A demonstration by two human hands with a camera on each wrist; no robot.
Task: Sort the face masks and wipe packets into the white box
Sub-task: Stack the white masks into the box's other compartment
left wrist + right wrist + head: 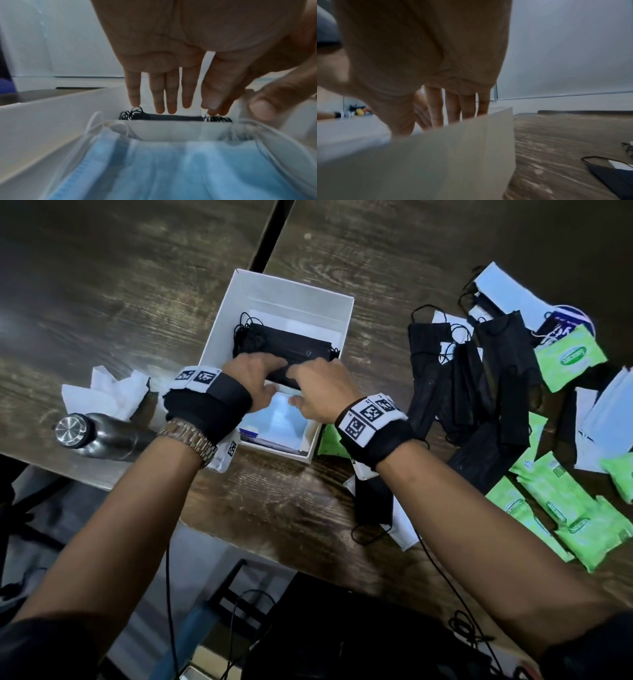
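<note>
Head view: both hands reach into the box point(219, 337). Left hand point(255, 381) & right hand point(322, 392) have straight fingers down on the black masks point(291, 345), no grip. Mask stack lies flat in the far compartment, just past the fingertips, long axis running left-right. Blue masks point(171, 169) sit under the wrists, near compartment. Loose masks & wipes point(565, 508) lie right of the right hand.

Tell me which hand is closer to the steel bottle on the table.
Left. The left hand reaches into the white box, on the side where the steel bottle lies beside that forearm. The right hand is also over the box, farther from the bottle.
</note>
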